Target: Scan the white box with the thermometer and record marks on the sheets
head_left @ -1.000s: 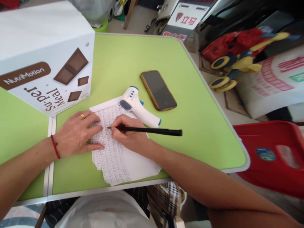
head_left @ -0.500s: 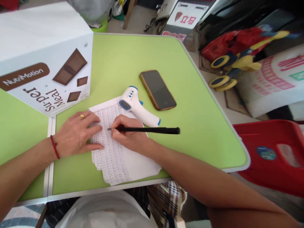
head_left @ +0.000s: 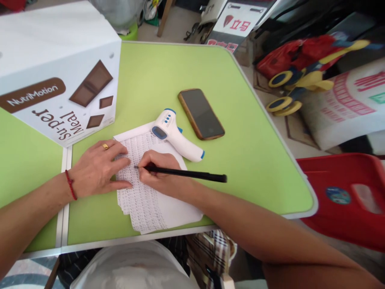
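head view: the right hand (head_left: 161, 174) is resting on a stack of paper (head_left: 144, 208) near the front edge of the green table (head_left: 246, 160), its fingers clamped together around a black pen (head_left: 186, 174). the pen is lying almost level, its long axis running left to right. its tip is pointing left and touching the printed part of the paper between the two hands, while the back end is sticking out to the right above the forearm. the left hand (head_left: 98, 170) is lying flat on the paper's left edge, fingers stretched out and slightly apart, gripping nothing, with its fingertips just beside the pen tip. the right hand is the nearer one to the pen, being wrapped around it. a white and blue thermometer (head_left: 177, 136) is lying on the paper's far corner, just beyond the right knuckles. a phone (head_left: 201, 114) is lying face up near it, and a white box (head_left: 57, 72) is standing at the far left.
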`<state>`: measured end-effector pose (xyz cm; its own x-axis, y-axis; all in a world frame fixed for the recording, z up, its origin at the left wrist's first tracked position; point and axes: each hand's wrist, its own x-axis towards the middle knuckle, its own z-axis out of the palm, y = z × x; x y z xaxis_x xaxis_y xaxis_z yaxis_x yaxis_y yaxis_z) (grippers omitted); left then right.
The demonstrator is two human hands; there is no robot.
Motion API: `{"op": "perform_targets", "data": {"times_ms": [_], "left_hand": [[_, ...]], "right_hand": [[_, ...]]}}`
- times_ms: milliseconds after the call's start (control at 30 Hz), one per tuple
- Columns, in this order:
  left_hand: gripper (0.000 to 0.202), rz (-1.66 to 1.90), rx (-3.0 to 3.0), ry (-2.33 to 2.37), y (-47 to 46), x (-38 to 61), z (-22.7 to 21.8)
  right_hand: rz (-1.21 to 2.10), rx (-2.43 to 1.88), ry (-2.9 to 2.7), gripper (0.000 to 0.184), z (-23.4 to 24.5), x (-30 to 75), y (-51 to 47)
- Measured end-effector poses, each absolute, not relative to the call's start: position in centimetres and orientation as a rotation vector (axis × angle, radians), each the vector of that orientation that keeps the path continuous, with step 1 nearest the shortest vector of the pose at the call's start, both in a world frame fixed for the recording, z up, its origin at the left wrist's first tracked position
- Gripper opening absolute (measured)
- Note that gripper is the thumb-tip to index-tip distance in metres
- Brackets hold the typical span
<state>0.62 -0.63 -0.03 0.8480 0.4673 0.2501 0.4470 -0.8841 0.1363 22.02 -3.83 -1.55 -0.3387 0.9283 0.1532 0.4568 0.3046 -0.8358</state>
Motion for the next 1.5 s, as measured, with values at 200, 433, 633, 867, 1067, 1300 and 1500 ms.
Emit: {"op": "perform_targets", "data": {"times_ms": [200, 433, 633, 867, 1067, 1300, 1500], "left_hand": [[0.042, 0.432, 2.949, 0.731, -0.63, 0.66, -0.05], [0.041, 0.431, 2.958, 0.732, -0.68, 0.67, 0.0], [0.042, 0.415, 2.956, 0.745, -0.69, 0.68, -0.02], [0.044, 0.448, 2.954, 0.726, -0.65, 0.63, -0.12], [0.044, 0.435, 2.951, 0.732, -0.6, 0.55, -0.18], [0.043, 0.451, 2.957, 0.719, -0.62, 0.57, -0.1], [0.045, 0.473, 2.957, 0.708, -0.56, 0.52, -0.22]], "right_hand": [[0.943, -1.169, -1.925, 0.005, -1.81, 22.29, -3.85], [0.934, -1.228, -1.895, 0.004, -1.89, 22.22, -3.8], [0.932, -1.203, -1.883, 0.004, -1.99, 22.26, -3.9], [0.898, -1.211, -1.863, 0.004, -2.01, 22.25, -3.81], [0.88, -1.24, -1.875, 0.005, -1.82, 22.28, -3.69], [0.886, -1.173, -1.914, 0.006, -1.96, 22.45, -3.91], [0.913, -1.161, -1.836, 0.006, -1.96, 22.52, -3.54]]}}
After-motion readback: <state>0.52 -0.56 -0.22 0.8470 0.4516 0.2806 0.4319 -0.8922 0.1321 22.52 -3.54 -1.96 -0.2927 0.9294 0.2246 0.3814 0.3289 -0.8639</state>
